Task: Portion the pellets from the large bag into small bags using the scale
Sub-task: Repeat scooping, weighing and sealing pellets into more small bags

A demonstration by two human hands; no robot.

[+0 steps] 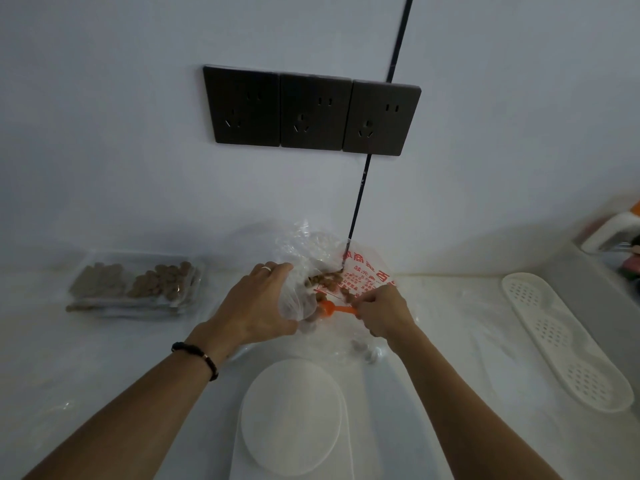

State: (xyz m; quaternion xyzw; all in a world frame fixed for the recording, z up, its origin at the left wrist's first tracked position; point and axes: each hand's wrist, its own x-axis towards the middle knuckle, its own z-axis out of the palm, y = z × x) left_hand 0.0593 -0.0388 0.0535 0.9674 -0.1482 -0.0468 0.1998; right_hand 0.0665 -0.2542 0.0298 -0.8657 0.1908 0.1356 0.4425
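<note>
A large clear bag [367,268] with red print lies against the wall, brown pellets [325,281] showing inside its mouth. My left hand [258,304] grips the crumpled plastic at the bag's left side and holds the mouth apart. My right hand [384,313] pinches the handle of a small orange scoop [334,308], whose bowl points into the bag. A white scale [292,420] with a round platform sits just in front of both hands, nothing on it. Small filled bags of pellets [138,285] lie stacked at the back left.
A white perforated tray [561,344] lies along the right side beside a grey sink edge [599,271]. Three dark wall sockets [311,112] and a black cable [360,199] are above the bag. A few loose pellets [363,351] rest under clear plastic near the scale.
</note>
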